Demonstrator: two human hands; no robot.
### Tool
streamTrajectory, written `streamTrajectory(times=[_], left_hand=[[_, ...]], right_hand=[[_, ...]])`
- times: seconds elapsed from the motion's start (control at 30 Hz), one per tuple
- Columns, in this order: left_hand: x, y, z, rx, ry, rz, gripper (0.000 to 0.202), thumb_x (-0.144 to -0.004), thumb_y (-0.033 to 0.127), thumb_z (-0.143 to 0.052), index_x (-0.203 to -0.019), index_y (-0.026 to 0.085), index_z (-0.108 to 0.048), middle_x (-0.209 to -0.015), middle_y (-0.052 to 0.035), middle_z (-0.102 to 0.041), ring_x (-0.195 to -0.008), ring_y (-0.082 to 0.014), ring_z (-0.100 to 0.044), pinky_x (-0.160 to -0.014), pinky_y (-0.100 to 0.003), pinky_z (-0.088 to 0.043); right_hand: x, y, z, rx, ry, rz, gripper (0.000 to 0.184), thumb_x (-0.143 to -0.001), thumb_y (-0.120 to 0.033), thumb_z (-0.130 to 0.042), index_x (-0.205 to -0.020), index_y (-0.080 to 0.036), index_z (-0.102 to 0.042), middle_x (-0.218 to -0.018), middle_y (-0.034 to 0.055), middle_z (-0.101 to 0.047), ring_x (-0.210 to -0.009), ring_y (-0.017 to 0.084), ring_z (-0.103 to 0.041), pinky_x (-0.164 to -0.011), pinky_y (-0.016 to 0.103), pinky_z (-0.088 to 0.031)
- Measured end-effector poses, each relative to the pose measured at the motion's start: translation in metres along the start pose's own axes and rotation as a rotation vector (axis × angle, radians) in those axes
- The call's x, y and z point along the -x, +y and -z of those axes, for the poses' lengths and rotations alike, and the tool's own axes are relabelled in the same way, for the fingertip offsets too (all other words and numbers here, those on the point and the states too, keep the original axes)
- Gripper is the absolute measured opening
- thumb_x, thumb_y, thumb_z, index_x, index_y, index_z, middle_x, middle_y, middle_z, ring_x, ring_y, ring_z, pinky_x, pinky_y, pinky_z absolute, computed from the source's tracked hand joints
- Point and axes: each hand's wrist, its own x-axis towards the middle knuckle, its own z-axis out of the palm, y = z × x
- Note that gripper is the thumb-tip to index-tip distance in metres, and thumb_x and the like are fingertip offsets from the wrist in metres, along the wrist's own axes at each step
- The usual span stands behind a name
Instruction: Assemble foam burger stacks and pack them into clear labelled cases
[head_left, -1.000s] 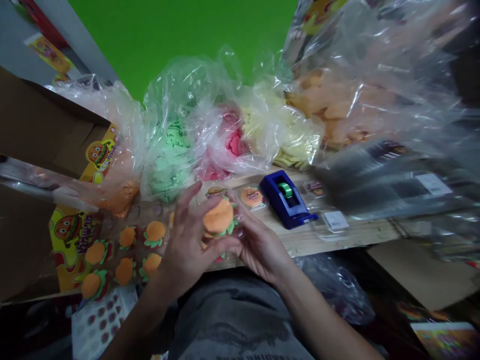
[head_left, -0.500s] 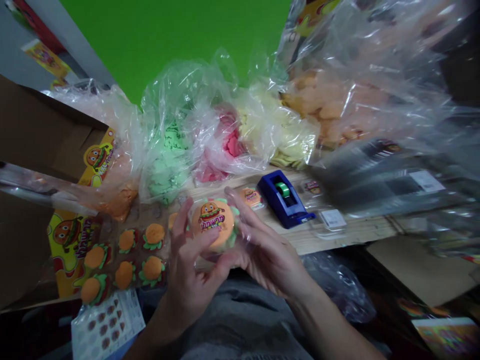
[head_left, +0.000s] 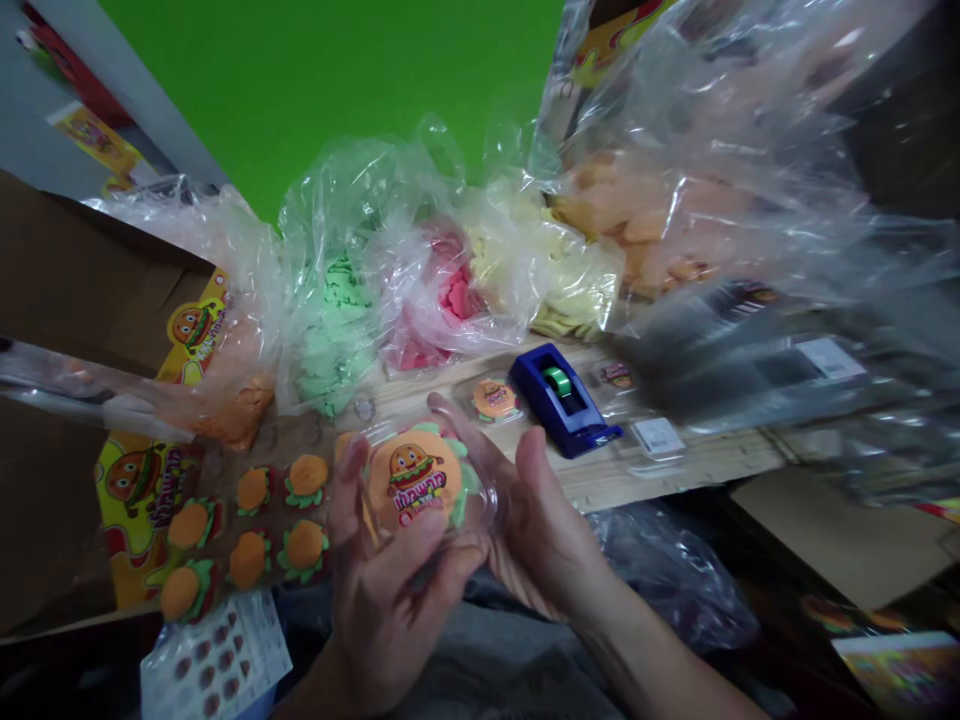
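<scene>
A clear plastic clamshell pack [head_left: 420, 475] holds an orange burger-shaped sweet with green edging and a printed burger label. My left hand [head_left: 390, 580] grips the pack from the left and below, thumb and index finger at its lower front. My right hand [head_left: 525, 530] cradles the pack's right side, its fingers stretched behind it and its thumb raised off it. Just beyond the right hand stands a blue tape dispenser [head_left: 566, 405] with a green core. Beside it lies another closed burger pack [head_left: 495, 398].
Bags of green [head_left: 334, 350], pink [head_left: 442, 300] and yellow pieces [head_left: 574, 285] line the back. Several small burgers [head_left: 304, 540] sit in a tray at left, near an open cardboard box [head_left: 97, 290]. Clear plastic packaging [head_left: 750, 350] and a labelled clear pack [head_left: 658, 440] lie at right.
The pack has come slightly left and tilted, so its label shows more fully. My right thumb has lifted away from the pack. The view has shifted a little.
</scene>
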Motion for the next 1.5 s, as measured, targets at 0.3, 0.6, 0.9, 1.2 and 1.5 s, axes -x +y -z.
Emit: streamTrajectory(times=[0.3,0.6,0.9,1.2,1.5], left_hand=[[0.002,0.003,0.001,-0.191,-0.094,-0.044,0.038,-0.075,0.008,-0.065,-0.104,0.03,-0.051,-0.155,0.0048,-0.015,-0.14,-0.0239,-0.025,-0.107,-0.049,-0.041],[0.006,-0.006,0.018,0.127,0.018,0.109,0.034,-0.091,0.023,-0.045,-0.122,0.032,-0.054,-0.147,0.001,-0.037,-0.139,-0.0217,-0.027,-0.113,-0.042,-0.031],[-0.003,-0.009,0.031,0.392,0.024,0.534,0.023,-0.09,0.035,-0.051,-0.104,0.035,-0.069,-0.101,-0.0006,-0.064,-0.098,-0.0134,-0.061,-0.086,-0.023,-0.053],[-0.008,-0.017,0.022,0.588,0.078,0.665,0.018,-0.083,0.042,-0.061,-0.086,0.029,-0.073,-0.08,0.0007,-0.07,-0.077,-0.0135,-0.065,-0.071,-0.024,-0.056],[0.009,-0.033,0.016,0.367,-0.459,0.746,0.01,-0.083,0.028,-0.057,-0.088,0.023,-0.064,-0.085,-0.0005,-0.064,-0.082,-0.0146,-0.06,-0.075,-0.024,-0.048]], right_hand=[[-0.001,0.006,0.005,-0.003,0.07,0.029,0.059,-0.079,-0.067,-0.05,-0.126,-0.03,-0.054,-0.127,0.0053,-0.06,-0.117,0.023,-0.056,-0.096,0.039,-0.047],[0.008,0.006,0.002,0.165,0.175,0.148,0.033,-0.085,-0.047,-0.058,-0.115,-0.035,-0.065,-0.123,-0.0001,-0.064,-0.118,0.023,-0.056,-0.104,0.043,-0.041],[0.019,0.012,0.005,0.437,0.21,0.188,0.029,-0.09,-0.046,-0.05,-0.114,-0.041,-0.065,-0.125,-0.0021,-0.064,-0.12,0.023,-0.055,-0.105,0.043,-0.04],[0.019,0.012,0.014,0.717,0.183,0.294,0.029,-0.094,-0.04,-0.044,-0.116,-0.041,-0.063,-0.127,-0.0023,-0.062,-0.12,0.021,-0.053,-0.106,0.041,-0.037],[0.027,0.012,0.046,1.03,0.119,0.131,0.028,-0.093,-0.034,-0.048,-0.113,-0.03,-0.067,-0.113,0.0048,-0.07,-0.11,0.021,-0.06,-0.098,0.039,-0.044]])
